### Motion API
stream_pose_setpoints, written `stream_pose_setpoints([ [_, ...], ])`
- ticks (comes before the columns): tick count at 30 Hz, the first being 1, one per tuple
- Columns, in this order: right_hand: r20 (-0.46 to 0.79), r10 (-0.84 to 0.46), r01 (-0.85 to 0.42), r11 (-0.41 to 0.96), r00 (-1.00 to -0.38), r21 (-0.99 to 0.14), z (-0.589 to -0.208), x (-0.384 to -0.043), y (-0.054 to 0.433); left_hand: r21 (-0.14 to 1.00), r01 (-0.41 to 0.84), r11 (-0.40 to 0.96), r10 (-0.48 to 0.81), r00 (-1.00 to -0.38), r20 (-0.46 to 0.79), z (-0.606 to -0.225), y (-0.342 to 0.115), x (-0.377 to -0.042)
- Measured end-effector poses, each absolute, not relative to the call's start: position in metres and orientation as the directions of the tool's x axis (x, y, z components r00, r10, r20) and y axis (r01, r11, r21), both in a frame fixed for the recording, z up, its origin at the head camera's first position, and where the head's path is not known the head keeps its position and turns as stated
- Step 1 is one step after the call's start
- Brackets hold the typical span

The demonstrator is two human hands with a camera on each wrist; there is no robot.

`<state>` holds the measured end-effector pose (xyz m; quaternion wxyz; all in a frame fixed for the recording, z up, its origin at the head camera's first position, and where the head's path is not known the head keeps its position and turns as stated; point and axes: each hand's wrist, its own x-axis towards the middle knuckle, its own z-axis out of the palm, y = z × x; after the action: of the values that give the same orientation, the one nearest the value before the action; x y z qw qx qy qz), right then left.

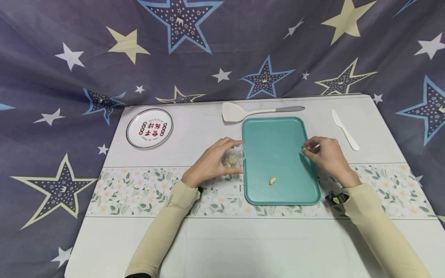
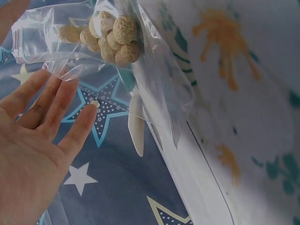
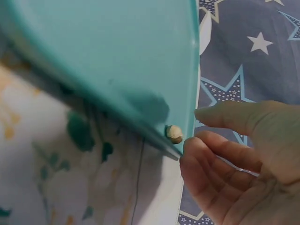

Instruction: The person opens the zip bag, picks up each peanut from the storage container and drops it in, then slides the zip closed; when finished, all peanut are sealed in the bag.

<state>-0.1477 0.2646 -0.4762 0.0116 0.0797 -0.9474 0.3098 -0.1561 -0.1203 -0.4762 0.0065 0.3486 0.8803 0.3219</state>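
A clear zip bag of peanuts [image 2: 117, 40] is between the thumb and fingers of my left hand [image 1: 215, 160], beside the left edge of the teal tray [image 1: 278, 135]. In the left wrist view, the fingertips touch the bag near its zip end, with several unshelled peanuts bunched inside. My right hand [image 1: 325, 156] is over the tray's right edge. At its thumb and forefinger tips, a small peanut [image 3: 174, 134] shows in the right wrist view, its far side hidden. Another peanut [image 1: 272, 180] lies alone on the lower part of the tray.
A white spatula [image 1: 234, 112] with a grey handle lies behind the tray. To the right rests a white plastic knife [image 1: 345, 129]. The round plate [image 1: 133, 129] with red lettering sits at back left. A star-patterned cloth [image 1: 222, 46] hangs behind the table.
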Motion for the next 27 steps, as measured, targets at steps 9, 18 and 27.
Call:
stream_pose_setpoints([
  [9,0.083,-0.151,-0.172,0.834,-0.985,-0.524,-0.4788,-0.1489,0.2611,0.564,0.61,0.557,0.617,-0.758,0.211,-0.4764,-0.1219,-0.1569],
  [18,0.105,-0.205,-0.23,0.836,-0.973,-0.498,-0.4813,-0.1505,0.2579,0.573,0.601,0.557,0.615,-0.763,0.202,-0.4756,-0.1207,-0.1561],
  [27,0.121,-0.22,-0.251,0.849,-0.968,-0.465,-0.4826,-0.1539,0.2546,0.567,0.603,0.562,0.613,-0.763,0.204,-0.4759,-0.1199,-0.1555],
])
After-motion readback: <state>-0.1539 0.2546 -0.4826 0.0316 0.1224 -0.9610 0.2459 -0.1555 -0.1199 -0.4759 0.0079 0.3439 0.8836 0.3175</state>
